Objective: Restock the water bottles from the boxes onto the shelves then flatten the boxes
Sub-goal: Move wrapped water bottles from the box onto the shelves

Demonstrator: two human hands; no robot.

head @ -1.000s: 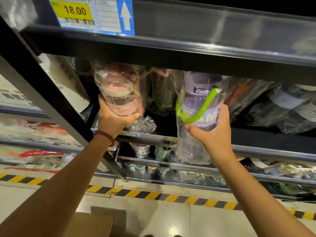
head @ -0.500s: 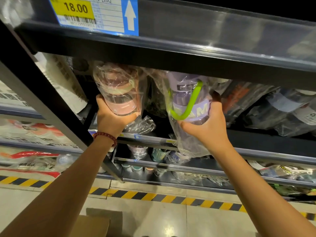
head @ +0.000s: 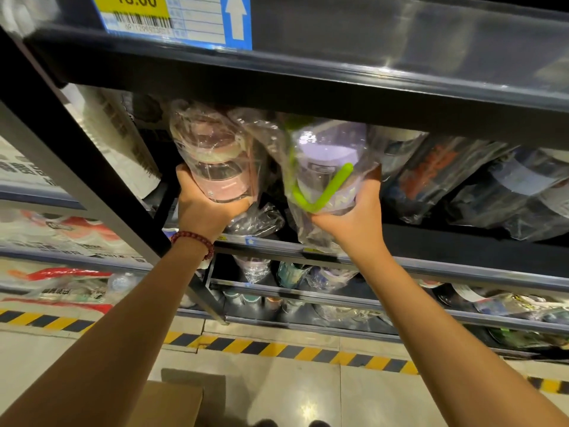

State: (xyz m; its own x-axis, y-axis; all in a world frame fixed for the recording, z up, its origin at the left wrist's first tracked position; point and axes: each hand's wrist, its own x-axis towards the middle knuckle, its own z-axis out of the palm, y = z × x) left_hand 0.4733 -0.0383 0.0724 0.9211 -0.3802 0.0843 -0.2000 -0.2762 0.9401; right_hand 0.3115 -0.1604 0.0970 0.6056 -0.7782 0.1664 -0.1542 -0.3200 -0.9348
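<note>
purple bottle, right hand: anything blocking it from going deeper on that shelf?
Nothing solid shows in the way. The right hand holds the purple bottle already partly under the upper shelf. The pink bottle sits to its left and dark bagged bottles to its right. The gap behind is dark, so I cannot tell its depth.

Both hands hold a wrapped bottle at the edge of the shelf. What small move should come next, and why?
Probably push both bottles further back and let go. The left hand grips the base of the pink bottle and the right hand the purple bottle; both bottles lean into the shelf, their bases at its front edge, so they are not yet set down.
</note>
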